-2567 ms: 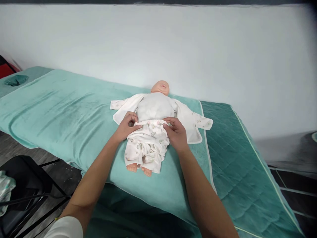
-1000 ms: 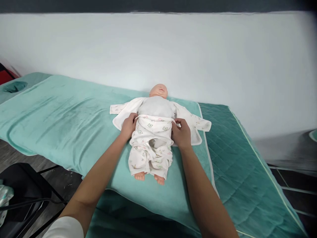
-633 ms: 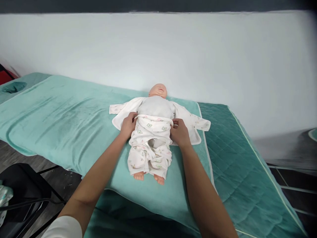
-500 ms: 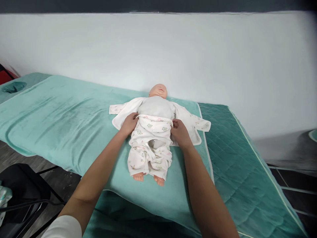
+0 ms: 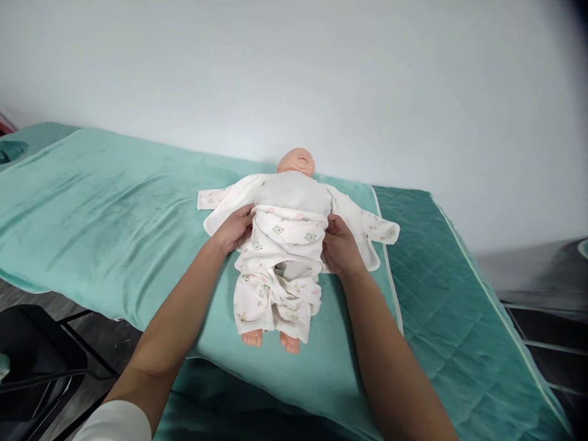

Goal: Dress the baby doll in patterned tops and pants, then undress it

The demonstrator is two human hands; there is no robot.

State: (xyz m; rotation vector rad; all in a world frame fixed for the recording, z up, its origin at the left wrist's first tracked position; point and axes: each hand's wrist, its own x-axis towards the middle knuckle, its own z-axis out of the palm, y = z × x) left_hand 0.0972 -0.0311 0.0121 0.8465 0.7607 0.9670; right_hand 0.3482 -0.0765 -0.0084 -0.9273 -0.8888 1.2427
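A baby doll [image 5: 296,160] lies on its back, its head toward the wall and its feet toward me. Printed white baby pants [image 5: 289,236] cover its legs and reach up to its belly, with an opening at the crotch. Under the doll a white baby jacket [image 5: 351,217] lies spread, sleeves out to both sides. My left hand [image 5: 236,228] is closed on the waistband's left side. At the right side of the waistband my right hand [image 5: 342,245] has its fingers curled against the fabric. Some fingertips of both hands are hidden behind the cloth.
The doll rests on a light green blanket [image 5: 114,208] over a bed with a darker quilted cover [image 5: 441,294] at the right. A pale wall [image 5: 294,73] stands behind. A black folding chair [image 5: 37,343] is at the lower left.
The camera view has tilted down and come slightly closer. Both hands stay at the sides of the waistband, and the doll's feet have shifted a little to the left.
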